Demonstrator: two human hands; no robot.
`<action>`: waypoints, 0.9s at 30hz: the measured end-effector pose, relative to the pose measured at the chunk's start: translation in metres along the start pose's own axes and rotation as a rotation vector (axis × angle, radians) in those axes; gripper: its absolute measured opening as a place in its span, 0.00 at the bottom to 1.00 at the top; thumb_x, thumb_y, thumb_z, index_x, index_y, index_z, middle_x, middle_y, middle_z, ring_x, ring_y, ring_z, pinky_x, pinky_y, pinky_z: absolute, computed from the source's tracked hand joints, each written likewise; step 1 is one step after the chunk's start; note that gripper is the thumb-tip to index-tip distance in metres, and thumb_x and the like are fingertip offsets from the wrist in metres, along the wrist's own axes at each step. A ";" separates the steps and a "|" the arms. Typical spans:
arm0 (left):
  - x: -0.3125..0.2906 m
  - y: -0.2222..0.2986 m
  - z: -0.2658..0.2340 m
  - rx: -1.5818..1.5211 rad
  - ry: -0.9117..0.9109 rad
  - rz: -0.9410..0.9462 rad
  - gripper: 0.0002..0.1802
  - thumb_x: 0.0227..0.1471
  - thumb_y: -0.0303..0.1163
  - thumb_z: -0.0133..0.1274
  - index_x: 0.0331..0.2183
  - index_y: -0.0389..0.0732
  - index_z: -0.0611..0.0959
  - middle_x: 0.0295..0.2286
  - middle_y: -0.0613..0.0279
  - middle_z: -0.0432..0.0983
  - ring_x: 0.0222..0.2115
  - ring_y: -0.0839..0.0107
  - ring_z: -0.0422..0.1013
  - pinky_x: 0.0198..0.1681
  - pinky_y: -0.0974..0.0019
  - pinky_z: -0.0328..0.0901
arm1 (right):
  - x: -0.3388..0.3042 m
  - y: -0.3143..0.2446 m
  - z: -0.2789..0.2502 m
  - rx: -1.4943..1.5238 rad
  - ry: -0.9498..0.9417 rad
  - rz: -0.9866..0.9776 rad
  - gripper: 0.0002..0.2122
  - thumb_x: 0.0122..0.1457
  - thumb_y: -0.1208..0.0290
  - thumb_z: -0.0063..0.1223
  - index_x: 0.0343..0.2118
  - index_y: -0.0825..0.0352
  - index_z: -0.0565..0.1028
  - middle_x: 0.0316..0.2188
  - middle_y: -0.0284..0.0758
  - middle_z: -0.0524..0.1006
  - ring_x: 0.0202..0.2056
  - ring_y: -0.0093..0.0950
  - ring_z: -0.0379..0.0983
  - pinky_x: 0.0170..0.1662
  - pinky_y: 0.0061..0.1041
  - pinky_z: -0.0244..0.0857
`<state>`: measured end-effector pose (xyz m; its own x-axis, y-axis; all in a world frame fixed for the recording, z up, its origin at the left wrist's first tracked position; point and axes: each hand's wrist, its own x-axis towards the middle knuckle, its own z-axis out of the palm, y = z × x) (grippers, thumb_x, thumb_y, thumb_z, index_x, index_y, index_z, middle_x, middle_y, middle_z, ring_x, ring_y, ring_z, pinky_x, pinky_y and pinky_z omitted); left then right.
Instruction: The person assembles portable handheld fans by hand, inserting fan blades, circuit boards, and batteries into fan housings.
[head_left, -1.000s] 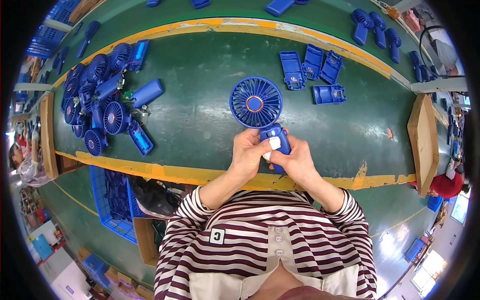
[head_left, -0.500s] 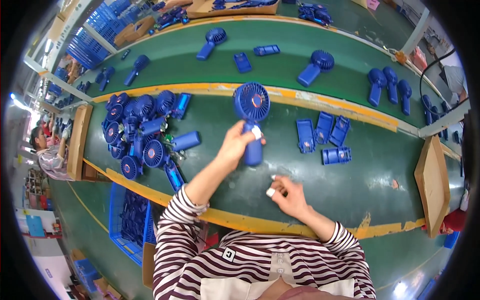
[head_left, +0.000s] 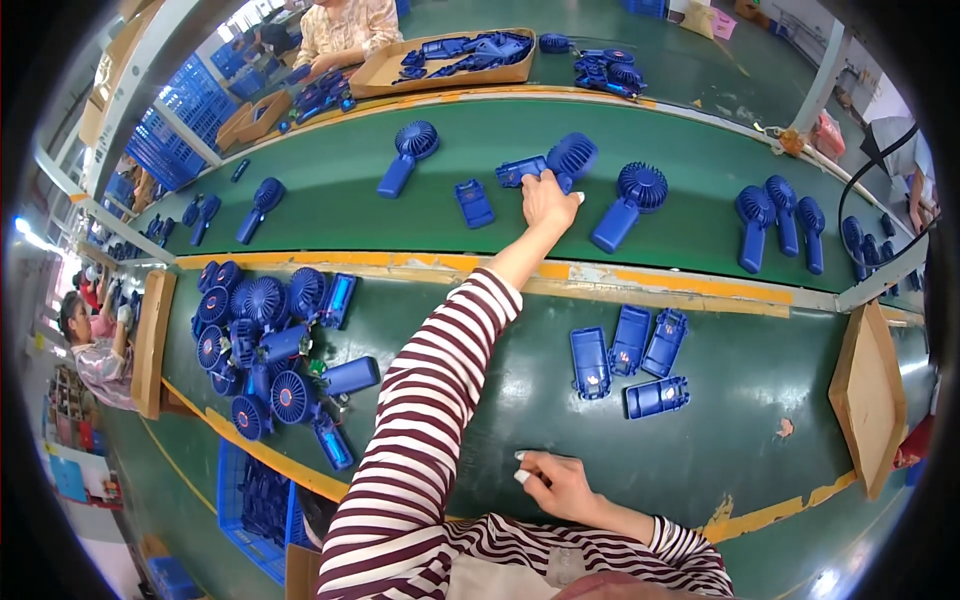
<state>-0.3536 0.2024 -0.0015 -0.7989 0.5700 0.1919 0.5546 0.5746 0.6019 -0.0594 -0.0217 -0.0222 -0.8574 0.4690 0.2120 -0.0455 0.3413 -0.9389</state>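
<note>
My left hand (head_left: 548,205) reaches over the far green belt (head_left: 330,170), its fingers closed round a blue handheld fan (head_left: 574,157). The fan's round head shows beyond the fingers; the hand covers most of its handle. Close against that hand lies a blue shell piece (head_left: 518,172), with a second shell (head_left: 474,203) to its left. Low over the near green bench (head_left: 480,400), my right hand (head_left: 562,487) is empty, thumb and forefinger apart and the other fingers curled. White covers sit on fingertips of both hands.
A heap of blue fans (head_left: 265,340) with open handles and circuit boards fills the bench's left. Several loose shells (head_left: 630,340) lie right of centre. More fans (head_left: 640,195) are spaced along the belt. A cardboard tray (head_left: 868,400) stands at the right end; a co-worker (head_left: 350,30) sits across.
My left hand has carried the fan from above the bench forward onto the far belt. The view has tilted up, bringing the co-worker into sight. My right hand stays near my body.
</note>
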 end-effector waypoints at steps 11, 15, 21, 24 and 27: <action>0.044 -0.065 -0.033 0.355 0.024 0.181 0.38 0.39 0.54 0.55 0.51 0.46 0.69 0.54 0.51 0.52 0.57 0.52 0.44 0.56 0.40 0.42 | 0.022 -0.013 -0.045 0.334 -0.032 0.290 0.09 0.49 0.77 0.54 0.36 0.69 0.75 0.21 0.37 0.76 0.21 0.19 0.72 0.24 0.20 0.66; 0.025 -0.105 -0.068 0.225 -0.092 0.227 0.29 0.39 0.41 0.56 0.47 0.44 0.73 0.50 0.50 0.59 0.51 0.54 0.57 0.53 0.53 0.55 | 0.160 -0.017 -0.110 -0.544 0.067 -0.226 0.13 0.46 0.77 0.49 0.37 0.68 0.72 0.26 0.41 0.73 0.27 0.39 0.71 0.30 0.33 0.66; -0.005 -0.121 -0.073 -0.105 0.258 0.419 0.18 0.34 0.25 0.53 0.35 0.38 0.79 0.38 0.53 0.70 0.40 0.55 0.66 0.46 0.59 0.62 | 0.367 0.074 -0.100 -1.426 0.023 -0.435 0.21 0.42 0.75 0.52 0.43 0.70 0.68 0.47 0.44 0.67 0.53 0.43 0.59 0.50 0.41 0.58; -0.042 -0.092 -0.103 -0.414 0.230 0.371 0.16 0.33 0.24 0.51 0.32 0.38 0.80 0.35 0.53 0.72 0.38 0.56 0.67 0.43 0.60 0.63 | 0.406 0.101 -0.094 -1.376 -0.144 -0.101 0.18 0.45 0.75 0.49 0.43 0.68 0.69 0.42 0.45 0.72 0.45 0.41 0.68 0.44 0.40 0.66; -0.095 -0.084 -0.128 -0.481 0.013 0.460 0.17 0.34 0.22 0.52 0.33 0.36 0.79 0.34 0.52 0.73 0.38 0.59 0.69 0.41 0.65 0.65 | 0.400 0.091 -0.093 -1.382 -0.102 -0.174 0.14 0.42 0.78 0.46 0.37 0.70 0.70 0.32 0.44 0.74 0.35 0.41 0.72 0.35 0.36 0.69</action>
<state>-0.3540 0.0247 0.0286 -0.5100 0.6856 0.5195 0.6766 -0.0531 0.7344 -0.3591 0.2729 0.0023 -0.9288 0.2979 0.2202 0.3313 0.9340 0.1337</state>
